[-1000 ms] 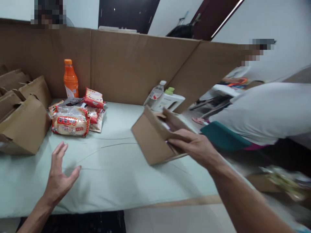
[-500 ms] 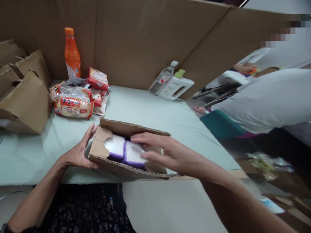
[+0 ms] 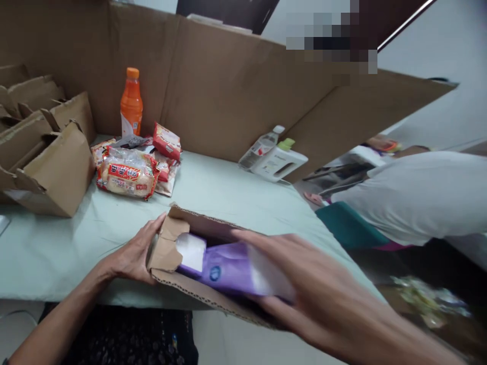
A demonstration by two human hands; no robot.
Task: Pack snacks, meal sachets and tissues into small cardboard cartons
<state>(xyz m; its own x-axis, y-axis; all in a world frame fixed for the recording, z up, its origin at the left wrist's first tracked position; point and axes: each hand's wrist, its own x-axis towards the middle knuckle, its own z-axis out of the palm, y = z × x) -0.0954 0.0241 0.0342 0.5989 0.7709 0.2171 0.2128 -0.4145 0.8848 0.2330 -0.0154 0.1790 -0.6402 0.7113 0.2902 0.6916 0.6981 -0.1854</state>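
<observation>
Carton [image 3: 228,299] sits open-topped at the near edge of the table [image 3: 213,182], its near side reaching over that edge; how much of it is supported I cannot tell from here. My left hand [image 3: 134,256] has its grip closed around the carton's left end, thumb on the near corner, fingers round the far one. My right hand [image 3: 310,276], blurred, grasps the purple pack [image 3: 230,268], fingers toward the far wall and thumb toward the near. The pack lies tilted within the opening, purple side up, printed mark showing; a second pack [image 3: 193,253] sits beside it to the left, white top up, partly under the end flap [image 3: 167,248]. Judgement on handling: the wrap looks soft, so a broad, even squeeze should serve better than a pinch, which could crease or tear it. Best to tip the pack along the carton's length, where there is room, and let the knuckles clear both long walls. Left grip should press down and inward, since a pack dragging on the cardboard could pull the carton off the edge. Watch that the neighbouring pack does not ride up with it.
</observation>
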